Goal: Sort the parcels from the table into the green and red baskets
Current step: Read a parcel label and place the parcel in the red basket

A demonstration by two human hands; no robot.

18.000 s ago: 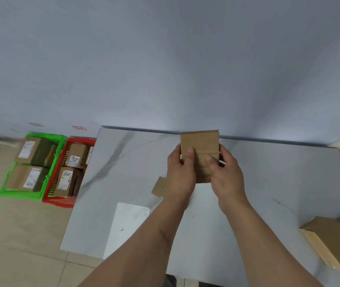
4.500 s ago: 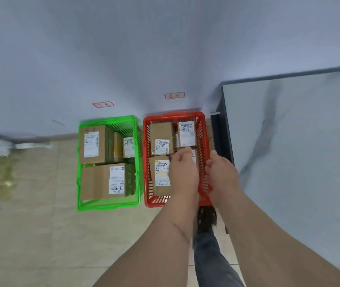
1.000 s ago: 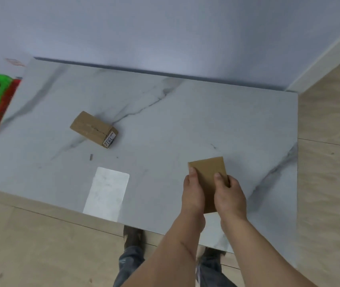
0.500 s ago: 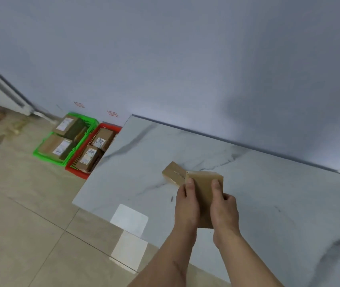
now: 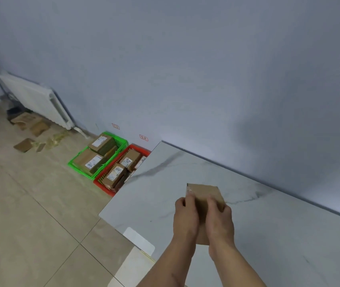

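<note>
**Plain brown parcel held in both hands above the table**

The parcel (image 5: 204, 195) is a flat cardboard box with a plain brown face towards the camera; no label shows. It is lifted over the marble table (image 5: 279, 235). The left hand (image 5: 185, 219) grips its left edge with curled fingers, and the right hand (image 5: 220, 220) clasps its right side. The green basket (image 5: 121, 141) and red basket (image 5: 103, 186) stand on the floor beyond the table's left end, both holding labelled parcels.

Brown parcel (image 5: 205, 195) above marble table (image 5: 268, 235)
</note>
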